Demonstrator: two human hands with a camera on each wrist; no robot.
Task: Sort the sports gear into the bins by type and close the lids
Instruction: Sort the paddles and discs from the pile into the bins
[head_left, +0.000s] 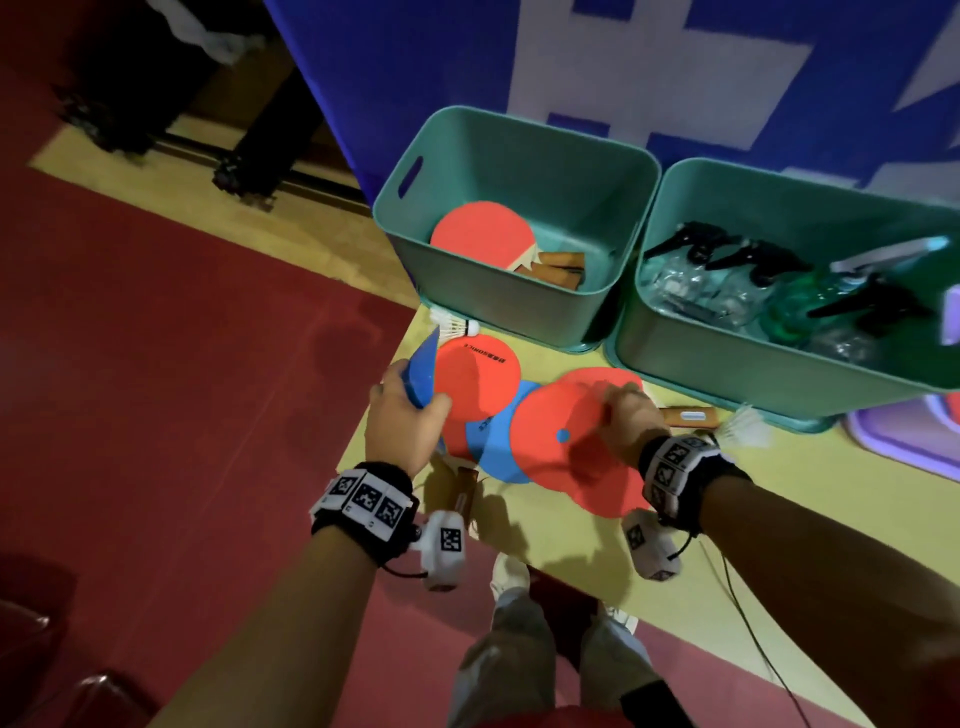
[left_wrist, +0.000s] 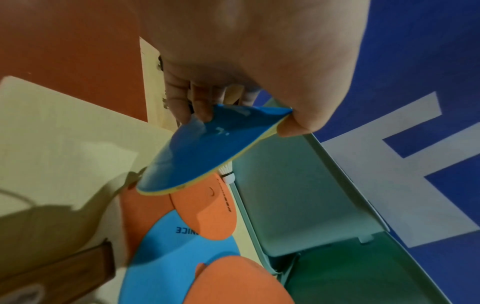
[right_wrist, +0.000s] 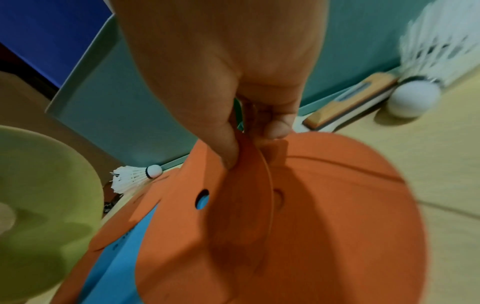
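The left hand (head_left: 402, 415) is pinching the rim of a blue paddle (left_wrist: 197, 148), thumb on one face and fingers (left_wrist: 179, 102) curled over the other, and the blade is tilting up off the pile. The right hand (head_left: 626, 415) is pinching the edge of a red disc (right_wrist: 233, 216) with a small hole in it, thumb and fingertips closed on the rim, and a second red disc (right_wrist: 337, 205) is lying right behind it, touching. Under and between both hands the pile (head_left: 498, 421) of overlapping red and blue flat pieces is lying on the yellow worktop (head_left: 571, 561), just in front of the bins. One shuttlecock (head_left: 457, 326) is lying at the foot of the left bin (head_left: 498, 312), touching the pile's far edge; another shuttlecock (head_left: 745, 426) is sitting off by the right wrist, beside a wooden paddle handle (head_left: 688, 415) that is lying against the foot of the right bin (head_left: 753, 374). The left bin, teal and open-topped, is holding a red paddle (head_left: 480, 234) with wooden handles beside it. The right bin, standing just beside the left one, is holding clear spray bottles (head_left: 727, 280) with black triggers and a green bottle (head_left: 800, 301). A purple lid (head_left: 904, 441) is lying on the worktop past the right bin. Behind the bins a blue and white banner (head_left: 623, 78) is hanging, and red floor (head_left: 182, 364) is spreading out to the left of the worktop. Both wrists are wearing black bands with square printed markers.
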